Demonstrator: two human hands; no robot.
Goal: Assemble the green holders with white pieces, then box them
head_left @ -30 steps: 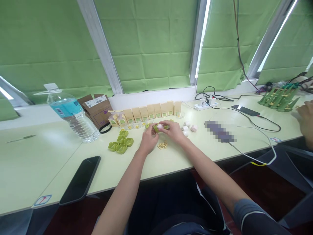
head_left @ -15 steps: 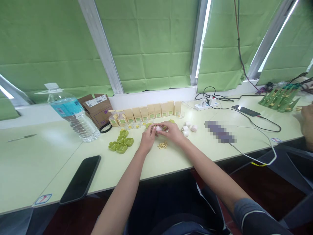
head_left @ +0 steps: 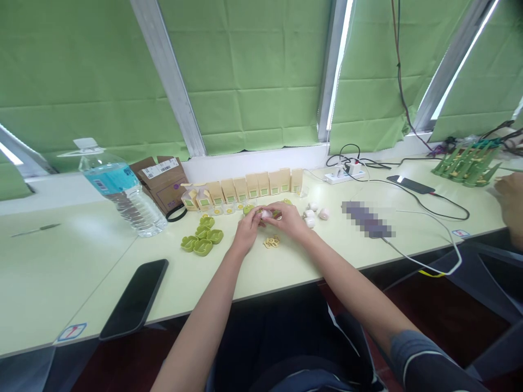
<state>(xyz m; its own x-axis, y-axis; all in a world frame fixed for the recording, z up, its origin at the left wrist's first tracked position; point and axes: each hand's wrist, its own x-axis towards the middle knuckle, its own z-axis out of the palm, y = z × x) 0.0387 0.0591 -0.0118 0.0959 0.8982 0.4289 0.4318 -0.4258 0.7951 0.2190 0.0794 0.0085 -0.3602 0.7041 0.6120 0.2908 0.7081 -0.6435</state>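
My left hand [head_left: 247, 227] and my right hand [head_left: 289, 220] meet over the middle of the table, fingers closed around a small whitish rounded piece [head_left: 266, 214]. Its exact kind is too small to make out. Just below the hands lies a little heap of yellow ring-like pieces [head_left: 271, 242]. To the right sit several similar white rounded pieces [head_left: 309, 222]. Green flower-shaped cups [head_left: 203, 247] form a cluster left of my hands. Another green piece [head_left: 248, 209] shows partly behind my left fingers.
Cream boxes [head_left: 253, 186] stand in a row at the back. A water bottle [head_left: 128, 196], brown carton [head_left: 165, 188] and black phone [head_left: 134, 299] are on the left. Rightward are a power strip [head_left: 345, 175], cables, another phone [head_left: 411, 184], a green rack [head_left: 466, 166] and another person's hand [head_left: 509, 196].
My fingers have shifted slightly around the white piece, which both hands still hold in the same spot. At the right edge the other person's hand has moved a little left.
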